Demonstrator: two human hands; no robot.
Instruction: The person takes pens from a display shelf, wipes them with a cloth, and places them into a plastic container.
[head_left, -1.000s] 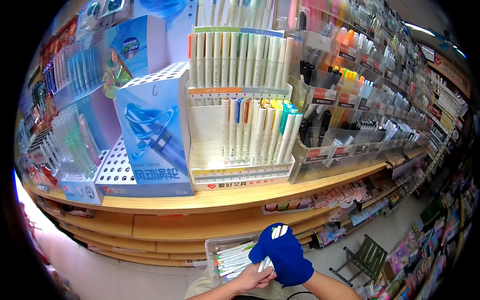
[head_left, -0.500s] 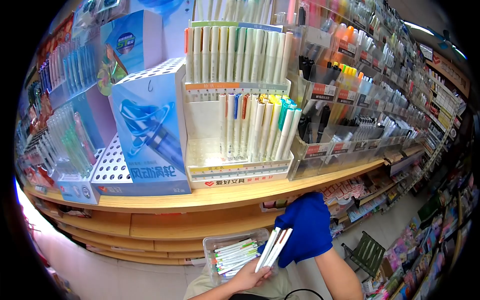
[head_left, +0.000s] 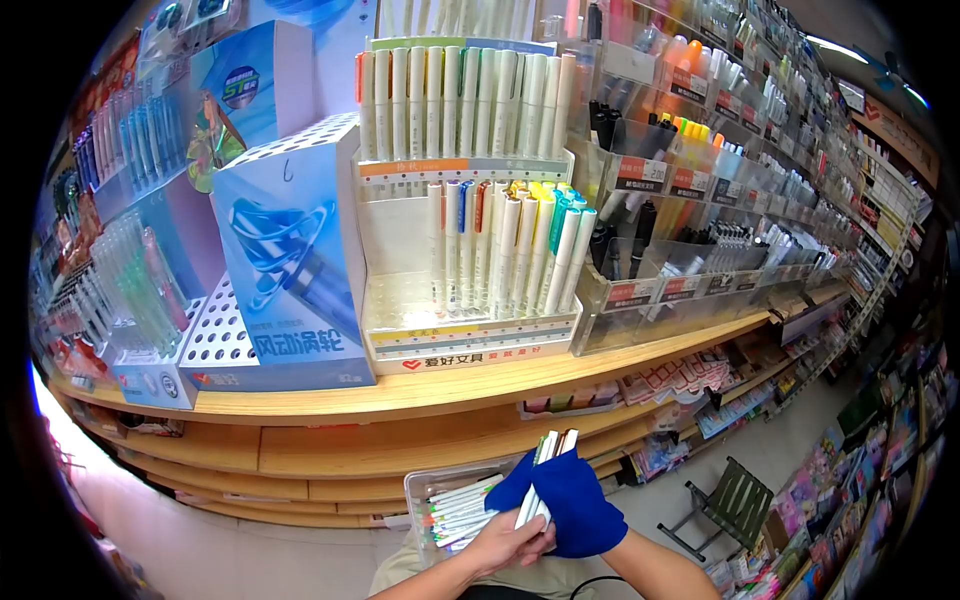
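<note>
One bundle of white markers (head_left: 527, 506) is held in front of the person's lap, just beside one clear plastic container (head_left: 411, 505). At least three markers can be counted at the upper end of the bundle; the full number is hidden. Their lower part is clamped by the closed fingers of the left hand (head_left: 512, 545), while one blue cloth (head_left: 580, 510) is wrapped around their middle, so that only both ends are left showing. The right hand is covered by this cloth, and how its fingers are set cannot be told; only one right forearm (head_left: 655, 572) is seen below it. In the container many loose markers (head_left: 460, 515) are piled, too overlapped to be counted. Above, one display rack (head_left: 398, 235) is stood on one wooden counter (head_left: 400, 398). About fourteen markers are lined up in its upper row (head_left: 467, 105); at least nine are held upright in its lower row (head_left: 525, 260), four of them toward the left and the rest bunched at the right. One blue box (head_left: 285, 245) with a perforated top is placed left of the rack. One folding stool (head_left: 738, 503) is seen on the floor at the right.
</note>
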